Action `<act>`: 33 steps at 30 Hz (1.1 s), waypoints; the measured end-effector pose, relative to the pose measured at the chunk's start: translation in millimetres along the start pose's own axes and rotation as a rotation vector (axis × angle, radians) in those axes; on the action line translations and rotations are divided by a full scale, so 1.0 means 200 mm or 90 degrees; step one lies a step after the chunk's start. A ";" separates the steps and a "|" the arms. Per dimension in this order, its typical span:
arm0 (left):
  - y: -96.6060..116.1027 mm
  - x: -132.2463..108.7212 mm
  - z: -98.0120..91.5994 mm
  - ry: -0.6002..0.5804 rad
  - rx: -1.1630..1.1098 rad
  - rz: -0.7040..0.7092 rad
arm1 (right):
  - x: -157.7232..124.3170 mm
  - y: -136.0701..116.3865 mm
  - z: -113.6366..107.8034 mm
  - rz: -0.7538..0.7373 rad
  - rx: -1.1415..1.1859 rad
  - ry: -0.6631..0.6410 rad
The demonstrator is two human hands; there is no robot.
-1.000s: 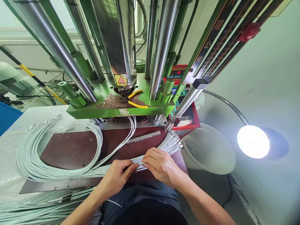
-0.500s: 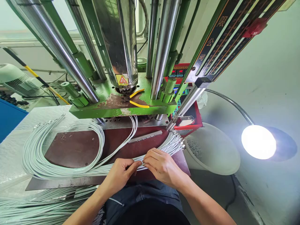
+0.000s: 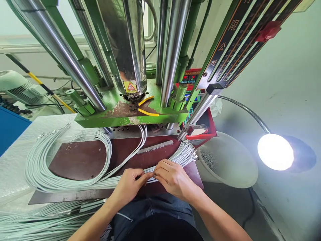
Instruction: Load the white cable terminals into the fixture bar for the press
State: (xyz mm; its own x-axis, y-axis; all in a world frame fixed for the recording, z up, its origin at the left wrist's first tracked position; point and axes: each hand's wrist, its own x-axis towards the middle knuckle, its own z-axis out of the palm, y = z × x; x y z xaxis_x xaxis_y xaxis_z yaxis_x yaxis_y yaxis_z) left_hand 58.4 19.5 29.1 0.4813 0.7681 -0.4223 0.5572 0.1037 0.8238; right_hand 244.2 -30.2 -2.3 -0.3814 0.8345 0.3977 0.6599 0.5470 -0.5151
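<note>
My left hand (image 3: 130, 183) and my right hand (image 3: 173, 177) meet fingertip to fingertip over a long bundle of white cables (image 3: 75, 185). Thumb and fingers of each are pinched together. Whatever lies between the fingertips is too small and covered to make out. The bundle runs beneath both hands; its metal-tipped ends (image 3: 187, 152) fan out to the right of my right hand, and its other side curves into a loop at the left. A few white cables (image 3: 143, 137) lead from under the green press plate (image 3: 100, 120) down to the bundle.
Yellow-handled pliers (image 3: 147, 112) lie on the press plate. A slotted metal bar (image 3: 155, 147) rests on the brown board (image 3: 120, 147). To the right are a white bin (image 3: 240, 160) with small metal pieces and a lit lamp (image 3: 276, 152). More cables (image 3: 37, 217) lie at lower left.
The view has shifted very slightly. Both hands stay pinched together at nearly the same spot above the cables; nothing else has visibly moved.
</note>
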 end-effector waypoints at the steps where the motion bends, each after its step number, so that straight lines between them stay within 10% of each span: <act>1: 0.00 0.00 0.01 0.002 -0.013 -0.017 | 0.00 0.00 0.00 0.004 -0.003 0.002; 11: -0.11 -0.04 -0.23 0.177 0.114 0.074 | -0.03 0.11 -0.19 0.132 -0.075 -0.081; 18: -0.24 -0.17 -0.40 0.222 0.227 0.076 | -0.06 0.05 -0.38 0.099 -0.083 0.036; 25: -0.41 -0.28 -0.35 0.193 0.402 0.288 | -0.07 0.24 -0.18 0.188 -0.247 -0.066; 33: -0.48 -0.29 -0.32 0.274 0.585 0.409 | 0.07 0.03 0.06 0.052 -0.094 -0.088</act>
State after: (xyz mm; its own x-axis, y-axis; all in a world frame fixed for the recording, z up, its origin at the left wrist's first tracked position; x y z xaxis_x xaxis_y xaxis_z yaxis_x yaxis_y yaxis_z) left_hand -66.3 4.4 -1.2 0.6794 0.6813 0.2724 0.6574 -0.7301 0.1866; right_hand 235.3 -15.1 -8.8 -0.4013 0.8823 0.2460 0.7762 0.4702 -0.4200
